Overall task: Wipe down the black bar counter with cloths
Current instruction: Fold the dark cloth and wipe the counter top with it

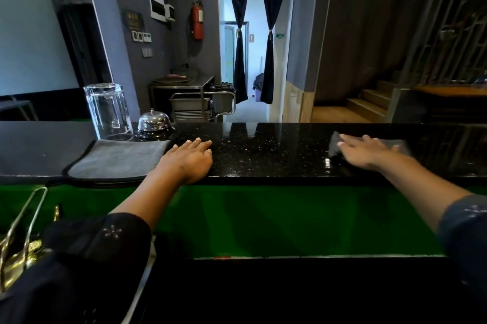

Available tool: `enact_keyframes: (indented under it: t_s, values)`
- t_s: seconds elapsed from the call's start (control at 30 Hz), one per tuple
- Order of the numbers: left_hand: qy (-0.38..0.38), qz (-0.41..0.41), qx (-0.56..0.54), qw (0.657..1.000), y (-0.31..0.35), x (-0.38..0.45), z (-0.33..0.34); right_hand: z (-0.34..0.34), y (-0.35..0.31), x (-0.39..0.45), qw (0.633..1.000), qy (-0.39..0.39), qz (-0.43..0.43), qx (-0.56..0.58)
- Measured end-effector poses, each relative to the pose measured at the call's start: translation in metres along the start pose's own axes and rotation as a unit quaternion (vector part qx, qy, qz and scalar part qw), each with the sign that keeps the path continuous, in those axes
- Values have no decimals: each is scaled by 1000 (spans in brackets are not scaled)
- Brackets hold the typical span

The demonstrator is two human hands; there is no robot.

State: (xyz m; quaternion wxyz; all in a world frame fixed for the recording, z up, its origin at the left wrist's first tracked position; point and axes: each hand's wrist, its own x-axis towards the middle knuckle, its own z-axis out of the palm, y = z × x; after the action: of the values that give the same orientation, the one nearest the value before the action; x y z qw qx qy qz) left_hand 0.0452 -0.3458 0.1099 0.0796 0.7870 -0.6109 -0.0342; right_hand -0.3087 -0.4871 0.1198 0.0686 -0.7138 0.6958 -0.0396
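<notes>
The glossy black speckled bar counter [263,149] runs across the view. My left hand [188,159] lies flat on it with straight fingers, just right of a folded grey cloth [116,159] with dark edging. My right hand [365,149] presses flat on a second, darker grey cloth [395,145] further right on the counter; most of that cloth is blurred and partly hidden under the hand.
An upturned clear glass jug [108,110] and a chrome service bell [154,122] stand behind the folded cloth. Below the counter's near edge lies a green lower surface [263,221]. Brass bar tools [21,231] sit at lower left. A steel trolley [203,105] stands beyond.
</notes>
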Motion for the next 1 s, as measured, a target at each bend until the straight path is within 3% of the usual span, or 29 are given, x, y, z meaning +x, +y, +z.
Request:
enact_keyframes:
  t_s: [0.17, 0.27, 0.37, 0.53, 0.77, 0.87, 1.0]
  values:
    - [-3, -54, 36, 998, 23, -2, -8, 16, -66, -74, 985, -8, -174, -14]
    - [16, -10, 12, 1000, 64, 2, -4, 20, -80, -96, 977, -23, -213, -13]
    - [11, 15, -37, 999, 100, 7, 7, 16, -83, -89, 978, -34, -205, -8]
    - [3, -17, -29, 999, 112, 20, 19, 12, -109, -42, 983, -45, -175, -1]
    - [5, -11, -3, 1000, 107, 28, 21, 13, -151, 36, 973, -60, -224, -14]
    - [5, -6, -4, 1000, 106, 27, 20, 7, -123, 69, 974, -52, -219, -31]
    - [7, -10, 0, 1000, 108, 23, 21, -7, -33, 117, 996, -40, -82, -19]
